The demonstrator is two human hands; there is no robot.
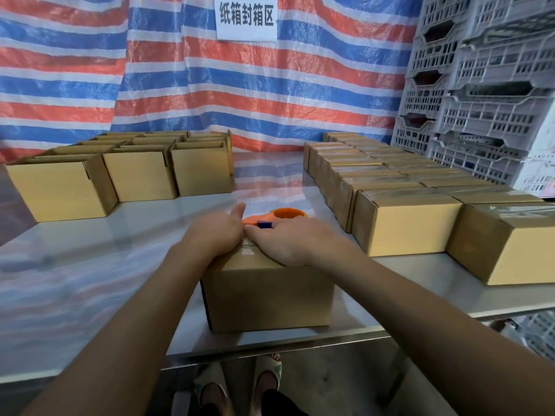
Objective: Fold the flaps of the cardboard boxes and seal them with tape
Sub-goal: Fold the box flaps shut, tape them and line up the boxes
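Observation:
A cardboard box (pixel 270 295) stands near the front edge of the steel table (pixel 90 265), its top flaps folded down. My left hand (pixel 220 231) lies flat on the left half of the top and my right hand (pixel 288 243) on the right half, thumbs nearly meeting over the centre seam. A strip of clear tape shows between them. An orange tape dispenser (pixel 277 216) with a blue part sits just behind the box, partly hidden by my fingers.
Several open boxes (pixel 141 178) stand in rows at the back left. Taped boxes (pixel 405 217) are packed in rows along the right. Grey plastic crates (pixel 480 100) are stacked at the far right. A striped tarp hangs behind.

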